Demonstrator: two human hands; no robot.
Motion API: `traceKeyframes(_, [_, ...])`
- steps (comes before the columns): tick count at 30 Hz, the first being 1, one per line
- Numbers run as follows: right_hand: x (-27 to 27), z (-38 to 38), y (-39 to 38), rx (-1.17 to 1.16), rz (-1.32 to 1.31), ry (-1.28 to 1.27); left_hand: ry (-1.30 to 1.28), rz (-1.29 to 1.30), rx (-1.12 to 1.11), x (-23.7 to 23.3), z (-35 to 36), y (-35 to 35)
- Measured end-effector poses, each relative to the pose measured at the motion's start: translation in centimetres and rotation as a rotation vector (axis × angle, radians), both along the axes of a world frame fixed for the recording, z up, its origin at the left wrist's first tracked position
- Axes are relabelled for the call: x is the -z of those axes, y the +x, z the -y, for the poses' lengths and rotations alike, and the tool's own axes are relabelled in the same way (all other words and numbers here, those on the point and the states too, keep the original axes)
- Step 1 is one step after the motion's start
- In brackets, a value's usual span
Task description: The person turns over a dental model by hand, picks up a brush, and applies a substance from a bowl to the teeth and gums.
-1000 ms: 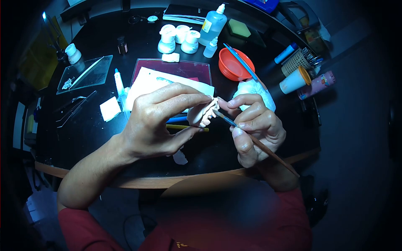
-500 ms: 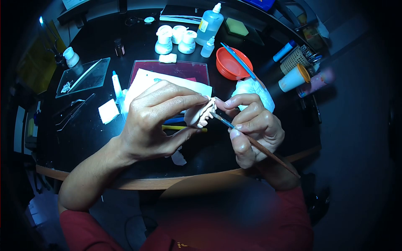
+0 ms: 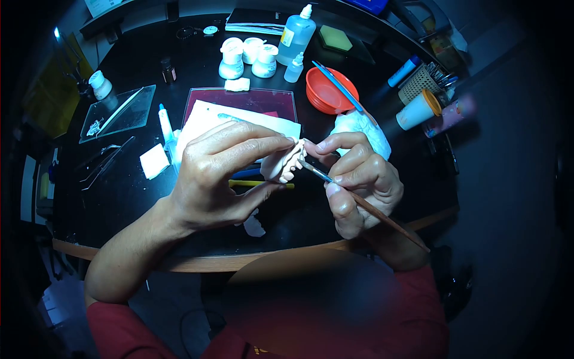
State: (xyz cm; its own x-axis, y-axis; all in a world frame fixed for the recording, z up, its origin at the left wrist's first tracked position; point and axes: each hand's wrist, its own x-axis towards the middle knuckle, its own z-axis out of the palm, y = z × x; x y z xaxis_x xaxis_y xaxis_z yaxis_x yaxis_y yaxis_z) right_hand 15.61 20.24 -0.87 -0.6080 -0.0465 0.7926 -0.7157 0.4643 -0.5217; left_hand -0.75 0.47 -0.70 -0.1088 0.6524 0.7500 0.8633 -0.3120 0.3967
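Observation:
My left hand (image 3: 224,167) grips a pale dental model (image 3: 280,165) between thumb and fingers, its row of teeth turned to the right. A slim paintbrush (image 3: 373,210) with a brown wooden handle and metal ferrule is pinched in my right hand (image 3: 365,188). The brush tip meets the teeth in this view, and my right index finger reaches to the model's upper end. Below the hands lie a white paper sheet (image 3: 200,122) and a yellow-handled tool (image 3: 245,183), both partly covered by my left hand.
Behind the hands stand several white jars (image 3: 231,60), a clear bottle (image 3: 297,36) and a small dropper bottle (image 3: 294,69). A red bowl (image 3: 326,93) carries a blue stick beside crumpled white tissue (image 3: 379,140). Left are a glass slab (image 3: 134,113), a syringe (image 3: 165,122) and tweezers (image 3: 104,167).
Both hands keep their holds on the model and the brush. The whole view has shifted very slightly; the brush tip stays at the teeth.

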Motion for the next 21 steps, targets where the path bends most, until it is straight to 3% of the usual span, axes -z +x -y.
traceKeyframes(3, [0.5,1.0,-0.3,0.066,-0.051,-0.152,-0.001,0.02,0.011,0.1,0.0,0.0])
traceKeyframes(6, [0.2,0.0,-0.1,-0.012,-0.007,-0.013,0.001,0.013,0.001,0.0,0.0,0.1])
traceKeyframes(21, [0.1,0.2,-0.1,0.01,-0.03,-0.021,-0.002,0.022,0.0,0.1,-0.1,0.1])
